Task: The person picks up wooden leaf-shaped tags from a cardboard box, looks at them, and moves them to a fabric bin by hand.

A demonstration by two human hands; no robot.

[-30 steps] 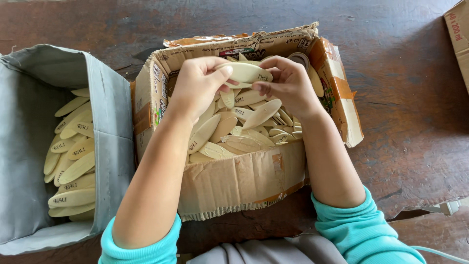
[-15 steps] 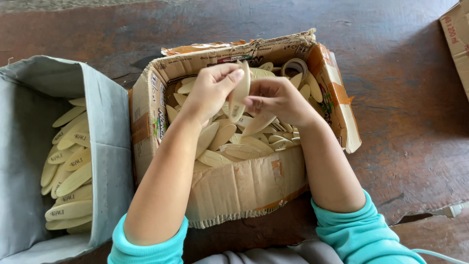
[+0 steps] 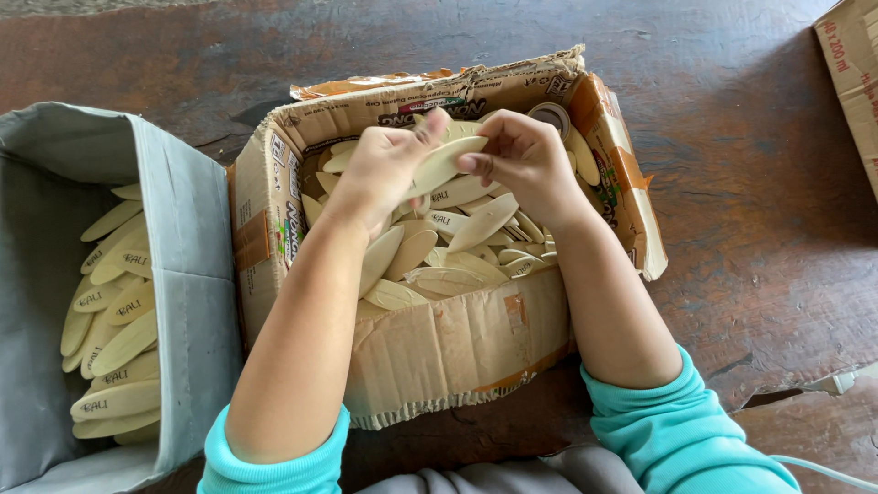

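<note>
Nearest the camera: teal sleeves [image 3: 681, 430] pushed up, forearms bare, so cuffs likely stay out of the pile.

Left hand [image 3: 389, 169] and right hand [image 3: 526, 160] meet over the torn cardboard box [image 3: 457, 338]. Both pinch one pale leaf-shaped wooden blade [image 3: 439, 165], and more flat pieces seem stacked under the left palm. Left thumb lies on top, fingers curled beneath. Right fingertips clamp the far tip. Two-point hold keeps the flat piece level and face-up, probably to square it against the stack.

Directly under the fingers: loose heap of the same blades [image 3: 457, 247], lying at all angles, unsorted. Just beyond the right knuckles, a tape roll [image 3: 551, 116] sits in the box's far corner.

Well left of the left hand: grey fabric bin [image 3: 178, 274], its blades [image 3: 114, 320] lying flat in overlapping rows, printed faces up. Looks like the sorted side.

Beyond the fingers: dark worn wooden table [image 3: 750, 229]. Far right, edge of another carton [image 3: 855, 82]. White cable [image 3: 823, 471] at near right.
</note>
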